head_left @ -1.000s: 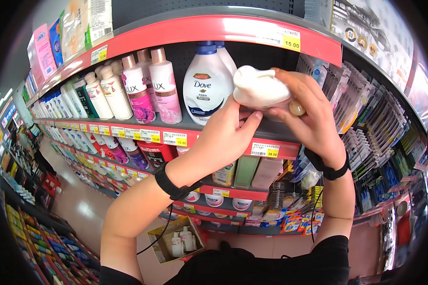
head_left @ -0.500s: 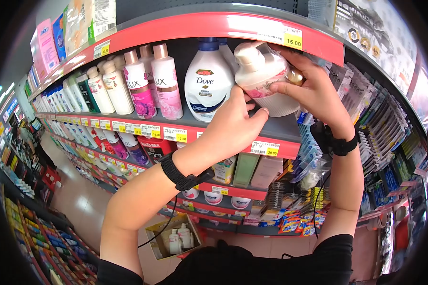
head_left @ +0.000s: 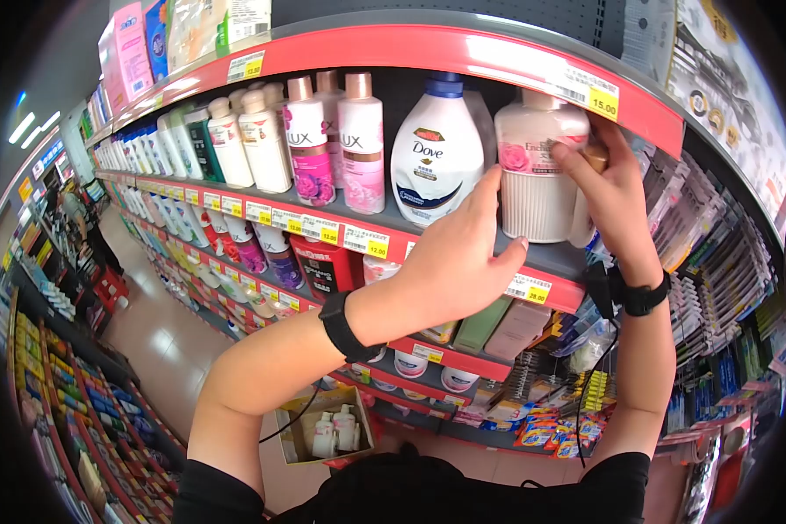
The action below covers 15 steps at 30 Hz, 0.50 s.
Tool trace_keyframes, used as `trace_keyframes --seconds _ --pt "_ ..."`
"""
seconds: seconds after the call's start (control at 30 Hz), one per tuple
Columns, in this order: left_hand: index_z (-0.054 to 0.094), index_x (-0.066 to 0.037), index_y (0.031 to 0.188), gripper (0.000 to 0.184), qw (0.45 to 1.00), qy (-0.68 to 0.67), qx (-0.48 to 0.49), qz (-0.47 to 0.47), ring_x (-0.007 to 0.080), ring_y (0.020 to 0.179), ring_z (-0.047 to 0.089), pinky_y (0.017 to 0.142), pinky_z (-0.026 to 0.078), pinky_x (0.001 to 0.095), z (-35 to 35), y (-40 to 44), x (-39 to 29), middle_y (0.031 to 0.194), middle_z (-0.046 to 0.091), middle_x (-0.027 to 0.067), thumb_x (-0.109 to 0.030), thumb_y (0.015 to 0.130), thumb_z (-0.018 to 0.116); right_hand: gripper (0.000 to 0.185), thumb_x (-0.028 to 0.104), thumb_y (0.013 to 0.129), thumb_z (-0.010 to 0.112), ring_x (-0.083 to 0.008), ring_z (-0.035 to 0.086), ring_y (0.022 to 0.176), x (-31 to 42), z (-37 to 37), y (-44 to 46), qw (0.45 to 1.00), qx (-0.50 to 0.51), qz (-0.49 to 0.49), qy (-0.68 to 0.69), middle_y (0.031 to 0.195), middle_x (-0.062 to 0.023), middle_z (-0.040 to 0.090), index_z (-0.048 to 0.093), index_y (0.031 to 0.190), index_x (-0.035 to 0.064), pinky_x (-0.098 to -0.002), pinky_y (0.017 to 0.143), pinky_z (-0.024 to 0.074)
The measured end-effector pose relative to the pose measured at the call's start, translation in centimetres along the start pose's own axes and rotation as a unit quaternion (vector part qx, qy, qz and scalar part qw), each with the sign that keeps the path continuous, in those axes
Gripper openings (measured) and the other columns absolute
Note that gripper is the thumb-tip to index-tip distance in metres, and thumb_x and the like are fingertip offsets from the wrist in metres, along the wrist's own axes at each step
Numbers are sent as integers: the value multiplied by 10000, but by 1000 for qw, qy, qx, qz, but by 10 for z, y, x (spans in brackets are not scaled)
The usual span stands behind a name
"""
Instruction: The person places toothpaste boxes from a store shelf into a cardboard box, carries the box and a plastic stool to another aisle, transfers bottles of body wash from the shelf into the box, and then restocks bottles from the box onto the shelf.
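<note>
A white pump bottle (head_left: 537, 196) with a pink rose label stands upright at the right end of the shelf, its top hidden behind the upper shelf's red edge. My right hand (head_left: 610, 179) wraps its right side, thumb pressed on the label and fingers reaching behind. A gold-capped bottle (head_left: 585, 205) sits between that hand and the pump bottle, partly hidden. My left hand (head_left: 458, 253) is at the pump bottle's lower left, fingers stretched out and thumb apart in front of its base. Just left stands a white Dove bottle (head_left: 435, 157), near my left fingertips.
Pink-and-white LUX bottles (head_left: 362, 157) and cream bottles (head_left: 264, 148) line the shelf to the left. The upper shelf's red edge (head_left: 463, 51) hangs low over the bottles. Packaged goods (head_left: 672, 201) hang at right. Below, an open box (head_left: 368, 444) holds several white bottles.
The pump bottle was tilted and lifted toward me; it now stands upright on the shelf, farther back. My hands followed it, and the whole view has shifted.
</note>
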<state>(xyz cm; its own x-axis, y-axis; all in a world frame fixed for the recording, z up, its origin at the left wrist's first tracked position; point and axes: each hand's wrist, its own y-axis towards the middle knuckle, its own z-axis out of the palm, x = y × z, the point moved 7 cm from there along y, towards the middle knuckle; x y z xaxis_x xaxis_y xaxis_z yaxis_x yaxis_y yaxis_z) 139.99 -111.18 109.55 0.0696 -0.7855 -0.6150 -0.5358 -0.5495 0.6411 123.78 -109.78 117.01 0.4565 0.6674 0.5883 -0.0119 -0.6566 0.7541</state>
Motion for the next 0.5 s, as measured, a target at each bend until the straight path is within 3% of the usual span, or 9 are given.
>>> trace_keyframes --seconds 0.1,0.17,0.37,0.5 --pt "211 64 1477 725 995 89 -25 43 390 1306 485 1035 438 406 -6 -11 -4 1400 437 309 -112 900 614 511 185 886 707 -131 612 977 -6 1 -7 1000 -31 -6 -1 1076 -84 658 510 1296 -48 -274 850 488" --pt "254 85 1451 708 989 128 -23 74 413 1277 496 1033 438 411 -6 -15 -9 1387 450 305 -139 892 626 672 151 924 680 -106 583 1019 -7 2 -12 999 -14 -8 40 1171 -86 608 326 1449 -74 -252 924 446" --pt "408 34 1361 597 977 172 -24 125 425 1191 523 993 444 441 -7 -27 -16 1345 491 249 -131 842 651 750 223 924 691 -143 552 1086 -15 -8 -22 997 -60 29 -38 1217 -113 562 273 1466 -83 -281 964 427" --pt "466 10 1308 539 960 231 -10 155 406 1127 545 934 461 442 -16 -28 -20 1287 519 217 -102 814 652 771 242 920 691 -159 533 1132 -23 -15 -26 996 -46 78 8 1227 -116 560 262 1473 -82 -307 988 413"
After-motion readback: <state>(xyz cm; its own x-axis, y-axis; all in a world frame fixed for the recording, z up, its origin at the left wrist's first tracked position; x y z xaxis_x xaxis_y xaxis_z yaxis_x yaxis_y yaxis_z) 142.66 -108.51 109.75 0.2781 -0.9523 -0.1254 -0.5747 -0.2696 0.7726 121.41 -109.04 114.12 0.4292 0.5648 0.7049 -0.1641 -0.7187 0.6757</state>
